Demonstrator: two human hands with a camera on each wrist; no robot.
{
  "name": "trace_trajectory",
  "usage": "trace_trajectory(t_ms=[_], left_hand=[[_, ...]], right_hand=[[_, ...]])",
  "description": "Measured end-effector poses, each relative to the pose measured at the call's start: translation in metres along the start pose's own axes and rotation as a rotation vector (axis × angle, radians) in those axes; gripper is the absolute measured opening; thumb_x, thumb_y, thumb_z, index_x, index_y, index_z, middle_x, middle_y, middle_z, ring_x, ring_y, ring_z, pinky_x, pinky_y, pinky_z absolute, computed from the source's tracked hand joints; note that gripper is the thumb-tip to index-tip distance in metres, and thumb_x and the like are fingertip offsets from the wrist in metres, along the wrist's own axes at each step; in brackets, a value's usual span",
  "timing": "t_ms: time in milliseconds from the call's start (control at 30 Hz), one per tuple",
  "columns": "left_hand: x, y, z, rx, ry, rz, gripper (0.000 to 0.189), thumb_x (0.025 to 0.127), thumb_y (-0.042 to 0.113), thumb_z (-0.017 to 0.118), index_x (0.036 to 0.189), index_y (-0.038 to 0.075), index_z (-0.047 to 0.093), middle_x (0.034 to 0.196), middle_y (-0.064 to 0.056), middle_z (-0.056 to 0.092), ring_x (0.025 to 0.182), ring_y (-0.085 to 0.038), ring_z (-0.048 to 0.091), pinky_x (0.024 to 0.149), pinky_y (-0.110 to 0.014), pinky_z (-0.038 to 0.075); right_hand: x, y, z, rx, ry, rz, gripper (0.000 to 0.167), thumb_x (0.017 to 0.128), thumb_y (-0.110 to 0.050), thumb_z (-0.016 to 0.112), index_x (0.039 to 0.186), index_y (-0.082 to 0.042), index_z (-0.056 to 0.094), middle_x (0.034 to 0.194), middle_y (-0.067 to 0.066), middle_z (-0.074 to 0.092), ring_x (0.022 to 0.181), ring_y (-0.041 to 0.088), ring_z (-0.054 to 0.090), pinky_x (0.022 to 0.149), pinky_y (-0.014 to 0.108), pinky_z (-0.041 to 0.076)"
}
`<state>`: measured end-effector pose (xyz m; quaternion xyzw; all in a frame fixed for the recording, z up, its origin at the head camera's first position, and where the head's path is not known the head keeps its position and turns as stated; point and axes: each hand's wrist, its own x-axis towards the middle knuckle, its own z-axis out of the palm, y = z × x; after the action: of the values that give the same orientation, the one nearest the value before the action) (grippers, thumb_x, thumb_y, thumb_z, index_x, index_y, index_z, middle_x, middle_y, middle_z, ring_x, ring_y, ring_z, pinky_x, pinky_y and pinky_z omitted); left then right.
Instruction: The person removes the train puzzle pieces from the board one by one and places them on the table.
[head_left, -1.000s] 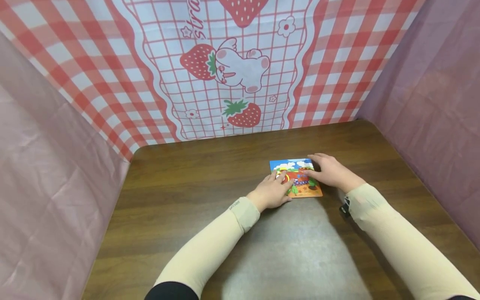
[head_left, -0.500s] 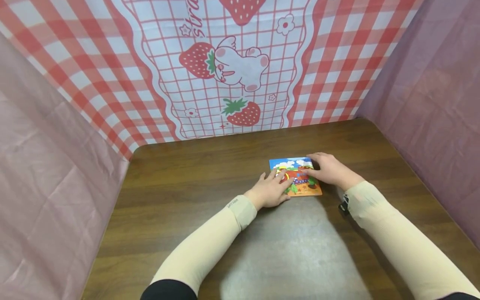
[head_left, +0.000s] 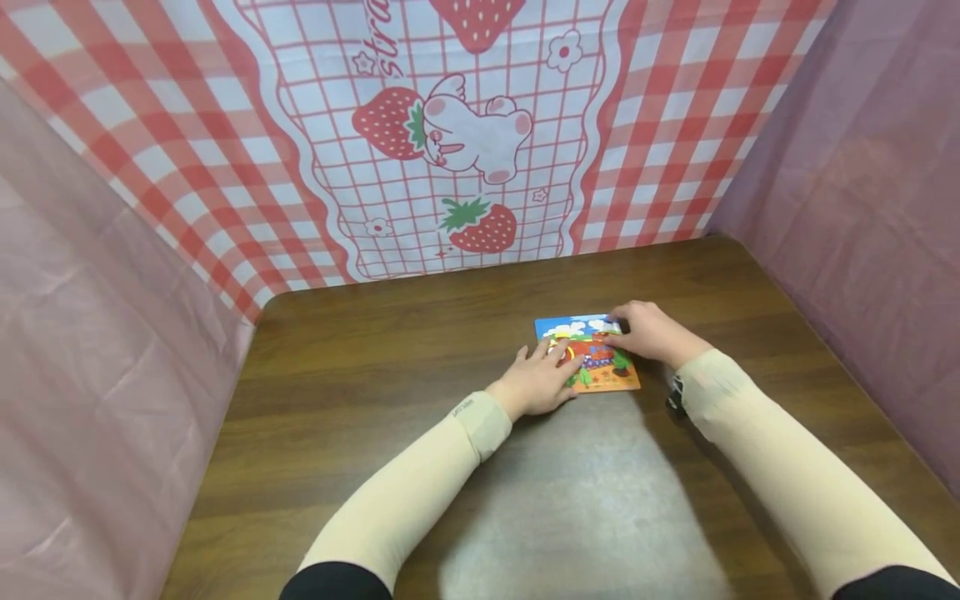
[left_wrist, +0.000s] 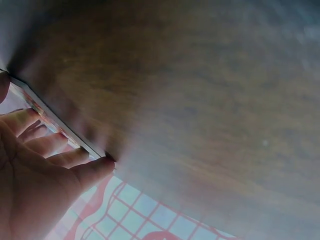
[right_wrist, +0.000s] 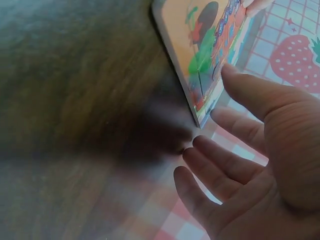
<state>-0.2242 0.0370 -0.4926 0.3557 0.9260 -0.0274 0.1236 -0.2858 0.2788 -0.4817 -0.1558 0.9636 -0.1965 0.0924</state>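
A thin square picture board (head_left: 628, 382) lies on the table, printed with blue sky, white clouds, a red train, green plants and orange ground. My left hand (head_left: 534, 383) rests over its lower left part with fingers spread. In the left wrist view, the fingertips of the left hand (left_wrist: 40, 185) reach along the edge of the board (left_wrist: 62, 124). At the upper right corner is my right hand (head_left: 654, 332). The right wrist view has the thumb of this right hand (right_wrist: 280, 135) over the face of the board (right_wrist: 187, 42), the index fingertip by the corner, other fingers loosely bent beyond the edge.
The brown wooden table (head_left: 360, 400) stretches around the board. Behind it hangs a red-and-white checked cloth (head_left: 480, 125) with strawberries and a cartoon rabbit. Pink curtains (head_left: 97, 375) close off both sides. A small black object (head_left: 675, 403) sits under the right wrist.
My right hand has shifted slightly left, its fingers further over the board's upper right corner. The left hand keeps its place on the board. The head view has drifted a little.
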Motion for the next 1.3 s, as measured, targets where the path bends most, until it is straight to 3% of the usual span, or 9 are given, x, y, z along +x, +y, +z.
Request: trace_trajectory(t_ms=[167, 367, 600, 767, 1300], left_hand=[[-0.001, 0.0, 0.0, 0.011, 0.007, 0.004, 0.064, 0.107, 0.054, 0.039, 0.164, 0.03, 0.025, 0.169, -0.007, 0.016, 0.152, -0.033, 0.015, 0.114, -0.056, 0.025], [0.0, 0.0, 0.001, 0.066, 0.036, 0.043, 0.064, 0.107, 0.053, 0.04, 0.163, 0.024, 0.029, 0.167, -0.013, 0.02, 0.15, -0.038, 0.019, 0.118, -0.046, 0.022], [0.001, 0.0, 0.0, 0.083, 0.048, 0.068, 0.064, 0.107, 0.052, 0.04, 0.163, 0.021, 0.031, 0.165, -0.017, 0.022, 0.148, -0.042, 0.024, 0.114, -0.043, 0.031], [0.0, 0.0, 0.0, 0.069, 0.046, 0.067, 0.064, 0.108, 0.051, 0.04, 0.163, 0.021, 0.029, 0.166, -0.017, 0.021, 0.149, -0.041, 0.022, 0.115, -0.043, 0.029], [-0.001, 0.001, 0.001, 0.058, 0.036, 0.057, 0.063, 0.108, 0.051, 0.038, 0.163, 0.022, 0.028, 0.166, -0.016, 0.019, 0.15, -0.041, 0.018, 0.117, -0.043, 0.026]], right_hand=[[0.005, -0.003, -0.001, 0.005, -0.007, 0.021, 0.045, 0.09, -0.025, 0.081, 0.119, 0.007, 0.067, 0.114, 0.024, 0.066, 0.101, 0.034, 0.059, 0.095, 0.057, 0.047], [0.009, -0.004, -0.003, 0.014, -0.012, 0.043, 0.043, 0.09, -0.024, 0.082, 0.115, 0.007, 0.067, 0.107, 0.021, 0.067, 0.089, 0.031, 0.058, 0.087, 0.052, 0.052], [0.016, -0.005, -0.002, -0.017, -0.01, 0.046, 0.03, 0.095, -0.021, 0.075, 0.107, 0.005, 0.068, 0.097, 0.016, 0.065, 0.084, 0.029, 0.058, 0.079, 0.047, 0.052], [0.021, -0.006, -0.003, -0.032, -0.011, 0.06, 0.015, 0.097, -0.015, 0.069, 0.097, 0.0, 0.066, 0.089, 0.013, 0.061, 0.081, 0.029, 0.057, 0.073, 0.044, 0.05], [0.022, -0.001, -0.005, -0.018, 0.005, 0.015, 0.017, 0.096, -0.017, 0.071, 0.088, -0.003, 0.066, 0.085, 0.012, 0.058, 0.079, 0.028, 0.054, 0.071, 0.043, 0.048]])
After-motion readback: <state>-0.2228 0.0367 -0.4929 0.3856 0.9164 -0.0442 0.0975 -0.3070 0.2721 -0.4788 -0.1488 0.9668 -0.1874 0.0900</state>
